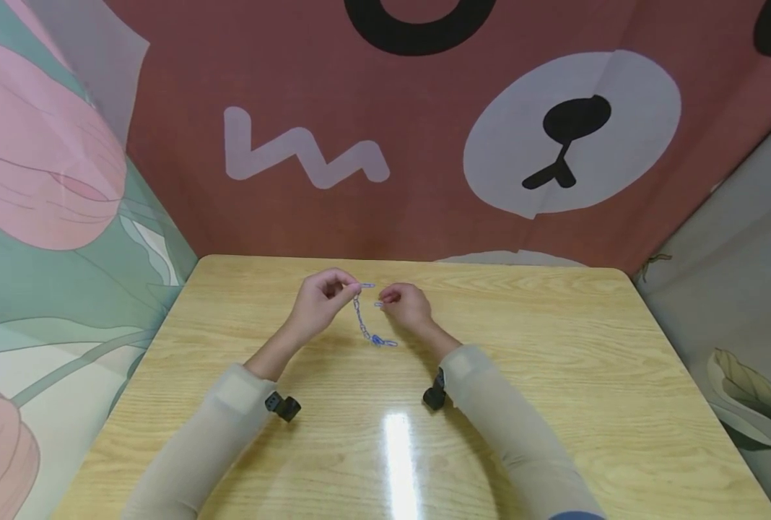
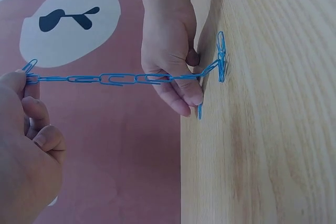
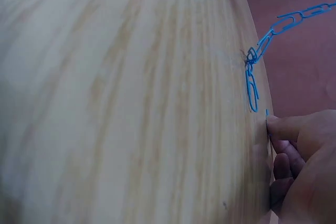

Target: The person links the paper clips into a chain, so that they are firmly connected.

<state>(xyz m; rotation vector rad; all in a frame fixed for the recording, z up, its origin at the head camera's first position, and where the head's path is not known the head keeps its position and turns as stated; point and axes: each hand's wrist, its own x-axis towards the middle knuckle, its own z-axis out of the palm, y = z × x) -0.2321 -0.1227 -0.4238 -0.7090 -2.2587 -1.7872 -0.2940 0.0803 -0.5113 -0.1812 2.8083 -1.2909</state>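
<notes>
My left hand (image 1: 320,303) pinches the top end of a chain of blue paper clips (image 2: 118,79) between thumb and fingertips, above the table. From there the chain hangs down, and its lower end lies bunched on the wood, with one clip (image 3: 252,95) stretching out from the bunch. At the left fingertips, one clip (image 1: 368,285) sticks out sideways toward the right. Close by on the right, my right hand (image 1: 408,307) pinches a single blue paper clip (image 1: 378,304), mostly hidden by the fingers, with one end poking out. A gap separates that clip from the chain.
The wooden table (image 1: 554,375) reaches back to a red cloth backdrop (image 1: 424,180) with a printed bear face. A small black camera (image 1: 284,406) is worn at the left wrist and another camera (image 1: 434,393) at the right. Patterned curtains (image 1: 41,180) hang at the sides.
</notes>
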